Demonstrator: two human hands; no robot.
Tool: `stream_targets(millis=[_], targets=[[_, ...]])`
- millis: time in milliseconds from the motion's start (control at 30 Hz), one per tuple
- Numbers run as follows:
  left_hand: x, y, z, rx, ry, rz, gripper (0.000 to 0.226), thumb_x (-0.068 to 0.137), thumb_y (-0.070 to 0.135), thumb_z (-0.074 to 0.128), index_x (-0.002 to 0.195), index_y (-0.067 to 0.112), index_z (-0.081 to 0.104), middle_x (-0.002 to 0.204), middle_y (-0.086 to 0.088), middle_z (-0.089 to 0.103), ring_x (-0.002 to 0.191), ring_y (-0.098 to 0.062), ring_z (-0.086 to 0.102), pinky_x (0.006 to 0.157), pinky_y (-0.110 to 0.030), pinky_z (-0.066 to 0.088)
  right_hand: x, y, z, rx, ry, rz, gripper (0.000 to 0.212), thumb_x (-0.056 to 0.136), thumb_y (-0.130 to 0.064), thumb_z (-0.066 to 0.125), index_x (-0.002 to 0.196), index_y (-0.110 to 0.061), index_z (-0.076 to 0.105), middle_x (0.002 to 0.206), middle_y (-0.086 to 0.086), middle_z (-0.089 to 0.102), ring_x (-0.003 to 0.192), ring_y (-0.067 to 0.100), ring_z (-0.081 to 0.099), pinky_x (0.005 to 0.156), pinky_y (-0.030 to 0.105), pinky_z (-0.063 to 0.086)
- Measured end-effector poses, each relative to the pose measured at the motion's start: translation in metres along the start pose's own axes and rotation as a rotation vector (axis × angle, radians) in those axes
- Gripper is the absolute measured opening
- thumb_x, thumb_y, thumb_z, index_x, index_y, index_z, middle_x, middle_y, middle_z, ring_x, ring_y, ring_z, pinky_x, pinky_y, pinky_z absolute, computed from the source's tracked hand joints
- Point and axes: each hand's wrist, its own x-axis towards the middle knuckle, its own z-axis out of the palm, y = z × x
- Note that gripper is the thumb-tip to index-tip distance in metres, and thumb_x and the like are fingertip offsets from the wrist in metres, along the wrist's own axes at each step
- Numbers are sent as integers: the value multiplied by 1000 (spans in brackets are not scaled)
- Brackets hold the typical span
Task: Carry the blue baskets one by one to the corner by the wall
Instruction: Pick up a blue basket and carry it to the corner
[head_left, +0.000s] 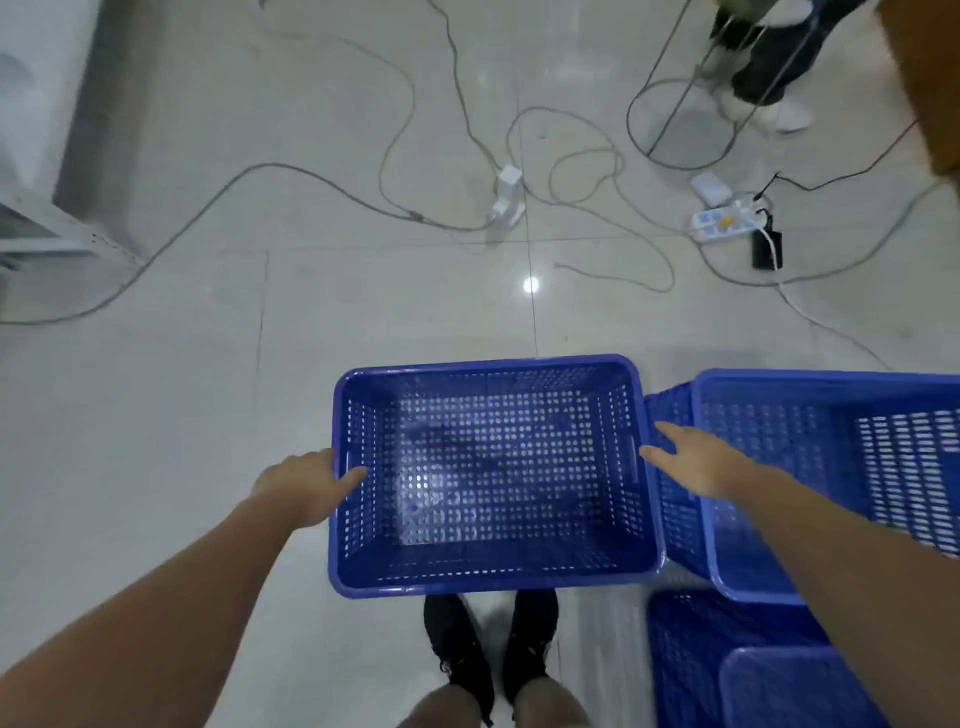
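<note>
An empty blue perforated basket (493, 577) is in front of me, just above my black shoes (488, 649). My left hand (306, 483) grips its left rim, thumb inside and fingers outside. My right hand (691, 457) lies against the right rim with its fingers stretched out and apart, not closed around it. A second blue basket (779, 379) stands close to the right of the first. More blue baskets (727, 644) are at the bottom right, partly hidden by my right forearm.
Grey cables loop across the tiled floor ahead, with a white adapter (506, 197) and a power strip (722, 218). Another person's legs (763, 67) and a wire stand (680, 124) are at the top right. A white metal shelf (62, 234) stands by the wall at left.
</note>
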Motion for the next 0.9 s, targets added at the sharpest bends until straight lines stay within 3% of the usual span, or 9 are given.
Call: stream_targets(millis=[133,233,300,367,400,500,567,800,900], targets=[[73,-11,55,23,-5,-66,74,91,73,28,146,25,42,140,0,55,119,-24,59,96,-45,48,83,25,42,-5,-4,77,77,103,-53,39,162,-18,4,168,11,13,145,34,35,115,49,33],[125,-27,104,-41,2,-172,77,91,71,31,147,18,35,142,-3,48,121,-29,56,97,-50,48,143,46,77,32,30,156,81,103,-46,46,161,-14,1,158,16,36,97,30,61,92,46,47],[158,-41,135,-112,-14,-248,76,92,67,36,147,15,29,141,-7,51,117,-32,58,95,-52,48,175,51,99,77,54,207,83,102,-41,51,161,-11,1,123,18,63,77,27,60,83,49,49],[176,-45,153,-244,-13,-307,66,95,56,43,142,12,28,132,-13,58,107,-36,61,90,-51,50,189,51,112,129,138,277,80,103,-31,53,159,-6,2,81,13,58,63,28,54,64,44,44],[182,-42,161,-346,-10,-347,58,98,48,46,138,10,29,122,-14,60,99,-37,61,85,-49,50,198,53,118,175,182,311,74,103,-26,54,158,-5,8,74,12,52,59,28,51,55,39,39],[206,-43,186,-648,66,-458,38,101,24,46,132,6,37,106,-14,58,88,-37,60,75,-48,50,225,62,134,301,271,368,36,102,-15,53,133,-7,37,78,18,52,57,29,47,50,37,38],[215,-46,198,-829,126,-508,30,95,17,45,122,5,49,105,-17,65,89,-41,65,79,-54,56,232,66,141,370,303,384,18,100,-9,53,113,-9,40,83,19,53,58,28,45,55,40,40],[157,-36,158,-1026,166,-520,16,95,16,47,84,9,57,88,-16,64,75,-32,60,75,-47,54,178,69,115,487,281,356,12,99,-14,54,107,-6,52,95,23,62,72,36,54,62,50,44],[108,-37,103,-1113,157,-514,23,96,24,52,83,7,59,77,-9,61,64,-27,55,70,-41,50,118,55,74,529,342,321,24,99,-22,57,90,0,61,81,23,67,66,36,61,60,43,51]])
